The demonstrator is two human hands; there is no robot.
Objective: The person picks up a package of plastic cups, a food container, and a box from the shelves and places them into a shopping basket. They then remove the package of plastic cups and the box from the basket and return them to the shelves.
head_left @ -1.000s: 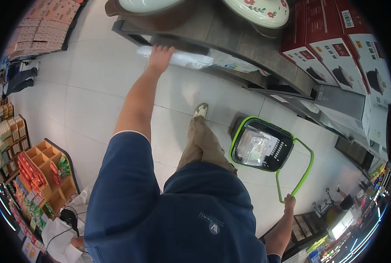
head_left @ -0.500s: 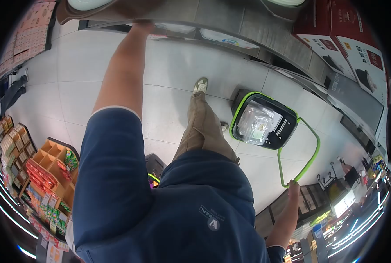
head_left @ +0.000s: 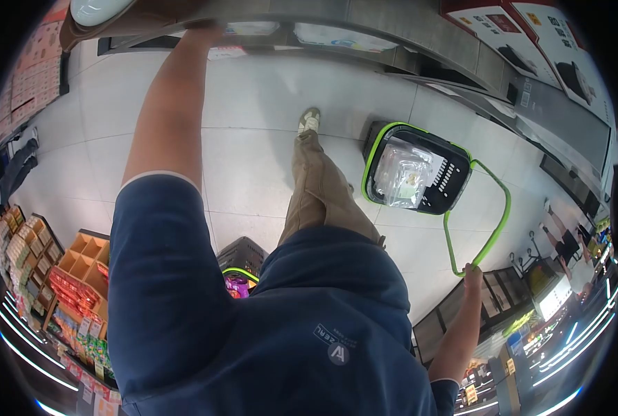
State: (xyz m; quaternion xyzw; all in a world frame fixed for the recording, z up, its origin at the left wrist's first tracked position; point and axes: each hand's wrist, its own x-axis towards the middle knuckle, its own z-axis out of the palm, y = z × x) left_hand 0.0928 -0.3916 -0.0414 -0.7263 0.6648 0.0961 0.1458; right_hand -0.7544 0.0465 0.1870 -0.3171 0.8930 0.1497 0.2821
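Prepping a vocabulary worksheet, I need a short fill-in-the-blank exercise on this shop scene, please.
1. The bare arm reaching to the shelf is the person's ____ one.
2. The basket holding clear packages has a bright ____ rim.
3. The hand gripping its handle is the ____ one.
4. The person's shirt is dark ____.

Missing words: left; green; right; blue.

Worn on head, looking steeply down and forward. Very near shirt [head_left: 274, 340] at bottom centre; farther from floor [head_left: 250, 163] mid-frame and basket [head_left: 453, 166] right of centre. Taking in shelf [head_left: 406, 15] along top edge. Very wide, bowed at sides, black in corners.
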